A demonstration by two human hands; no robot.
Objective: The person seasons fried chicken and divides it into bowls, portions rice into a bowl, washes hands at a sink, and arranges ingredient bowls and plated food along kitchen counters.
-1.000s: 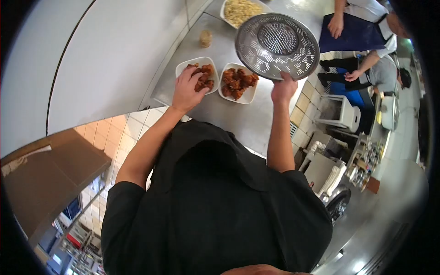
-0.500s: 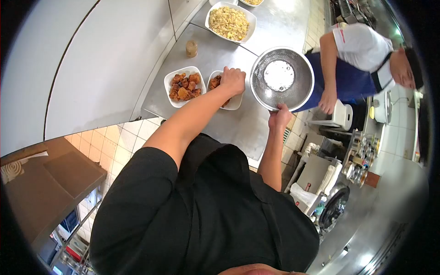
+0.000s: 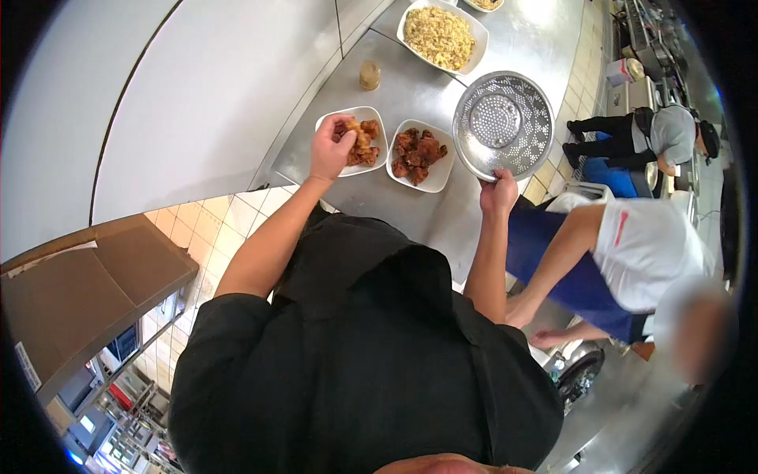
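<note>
My left hand (image 3: 333, 146) is over the left white bowl (image 3: 380, 156), its fingers closed around a piece of fried chicken (image 3: 353, 126). More browned pieces of fried chicken (image 3: 368, 144) lie in that bowl, partly hidden by the hand. Beside it, a second white bowl (image 3: 439, 180) holds darker fried chicken (image 3: 414, 156). My right hand (image 3: 499, 192) grips the near rim of a metal colander (image 3: 538, 150) and keeps it tilted at the right of the bowls. No food shows inside the colander.
A large white bowl of fried rice (image 3: 439, 38) and a small jar (image 3: 369, 75) stand farther back on the steel table (image 3: 332, 88). Close on my right is a co-worker in a white shirt (image 3: 651, 253). Another person (image 3: 669, 134) works beyond. A brown box (image 3: 87, 292) is at the left.
My left hand has moved from the right chicken bowl to the left one. The colander is tilted more now. The near co-worker has moved closer along my right side, and another person shows behind.
</note>
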